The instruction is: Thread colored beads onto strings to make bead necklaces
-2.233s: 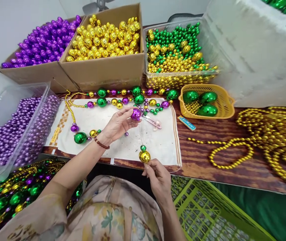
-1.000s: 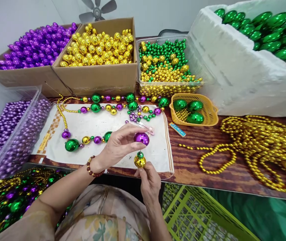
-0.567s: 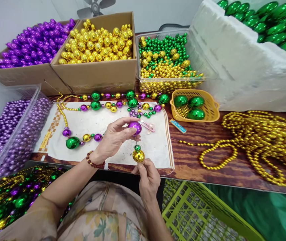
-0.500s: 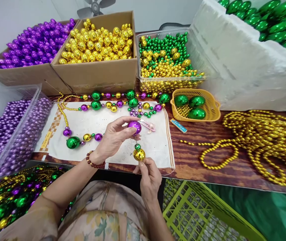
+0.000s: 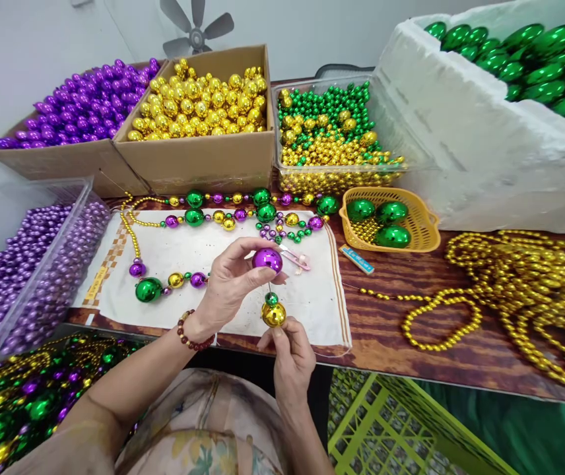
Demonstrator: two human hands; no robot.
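Observation:
My left hand (image 5: 230, 284) pinches a shiny purple bead (image 5: 267, 259) over a white cloth (image 5: 178, 254). Just below it a thin needle runs down through a small green bead (image 5: 271, 299) and a gold bead (image 5: 273, 314). My right hand (image 5: 290, 359) is closed under the gold bead, gripping the needle's lower end. A half-strung strand of green, gold and purple beads (image 5: 164, 285) trails left across the cloth from my left hand. Finished bead strands (image 5: 243, 208) lie along the cloth's far edge.
Cardboard boxes of purple beads (image 5: 82, 109) and gold beads (image 5: 203, 99) stand at the back, beside a clear tub of green and gold beads (image 5: 332, 128). A yellow basket (image 5: 424, 221), gold strands (image 5: 520, 290), a foam box (image 5: 461, 132) and a purple-bead tub (image 5: 20, 264) surround the cloth.
My hands have stayed close together, the purple bead sitting just above the green and gold ones on the needle. The view has shifted slightly downward.

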